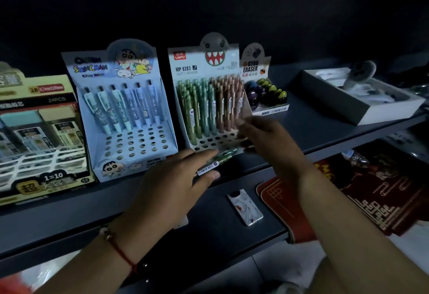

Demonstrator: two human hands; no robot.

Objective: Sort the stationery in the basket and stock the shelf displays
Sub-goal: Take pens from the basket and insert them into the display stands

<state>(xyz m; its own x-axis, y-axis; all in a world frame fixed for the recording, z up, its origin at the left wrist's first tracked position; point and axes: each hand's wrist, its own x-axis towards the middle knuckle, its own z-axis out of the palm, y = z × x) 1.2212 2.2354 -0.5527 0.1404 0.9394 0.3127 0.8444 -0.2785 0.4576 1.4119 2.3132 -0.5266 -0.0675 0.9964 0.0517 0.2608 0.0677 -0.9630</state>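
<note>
Dim shelf, head view looking down at both hands in front of the displays.

Left hand [176,177]: fingers curled loosely round a green mechanical pencil [217,161], thumb under, fingers over the barrel. Pencil lies nearly level, tip end pointing up-right toward the front edge of the LANTU pencil display [206,66]; its barcode label shows between the fingers. A red string bracelet [120,250] sits on that wrist.

Right hand [267,136]: blurred. Fingers reach left against the right front corner of the LANTU pencil display, near the brown pencils. Whether it pinches anything I cannot tell.

LANTU pencil display: green pencils [197,110] standing on its left side, brown pencils [228,105] on its right, empty holes along the front rows.

Left of it, the Shin-chan pen display [111,66] holds one back row of six blue pens [120,108]; remaining holes empty. Further left, a pencil-lead box [41,131] marked 2B and 24PCS.

Right of the LANTU pencil display, touching its side, a gyro eraser box [262,98] with dark round erasers. Well apart to the right, an open white box [362,98], contents unclear.

Lower shelf [209,224]: a small white patterned card [245,206], red decorated packets [362,191] to its right.
</note>
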